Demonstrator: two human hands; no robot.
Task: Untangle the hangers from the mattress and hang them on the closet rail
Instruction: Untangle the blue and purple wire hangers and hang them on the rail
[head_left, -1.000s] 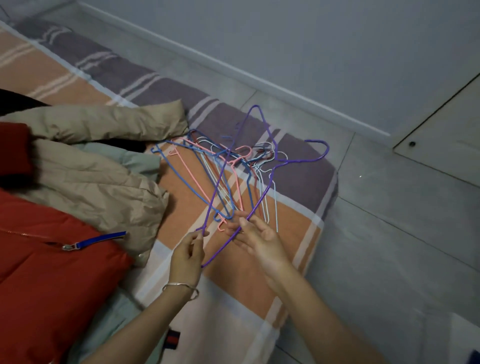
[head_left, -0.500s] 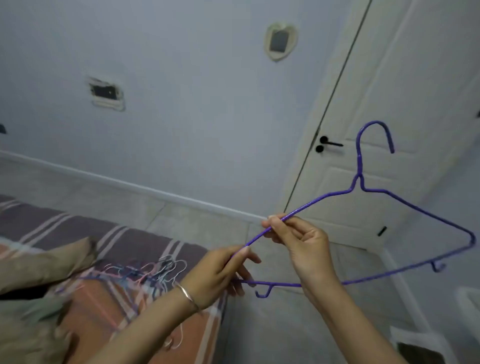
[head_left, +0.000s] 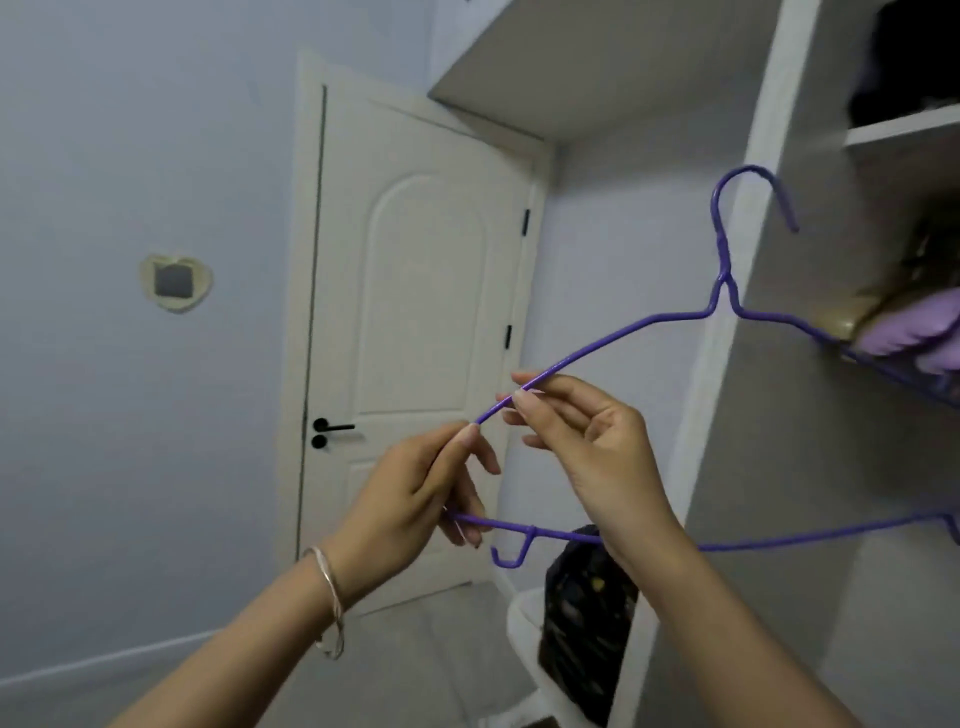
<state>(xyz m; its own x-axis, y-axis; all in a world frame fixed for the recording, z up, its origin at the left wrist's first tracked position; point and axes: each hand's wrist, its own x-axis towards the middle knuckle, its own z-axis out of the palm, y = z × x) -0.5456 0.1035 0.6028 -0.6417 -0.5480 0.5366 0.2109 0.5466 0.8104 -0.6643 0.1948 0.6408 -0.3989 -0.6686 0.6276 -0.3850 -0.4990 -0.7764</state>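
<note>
A purple wire hanger (head_left: 623, 335) is held up in the air in front of me, its hook pointing up near the closet's white upright. My left hand (head_left: 415, 499) pinches the hanger's left corner, with the bottom bar passing under its fingers. My right hand (head_left: 582, 436) pinches the sloping upper arm just right of the left hand. The hanger's right end runs out of view past the closet shelves. The mattress, the other hangers and the closet rail are out of view.
An open white closet (head_left: 748, 208) fills the right side, with purple folded cloth (head_left: 914, 332) on a shelf. A closed white door (head_left: 415, 332) with a black handle stands straight ahead. A dark bag (head_left: 587, 623) sits in a white bin low down.
The purple hanger came free of the pile on the mattress and was lifted. My view swung from the mattress up and right to the door and closet. Both hands kept their hold.
</note>
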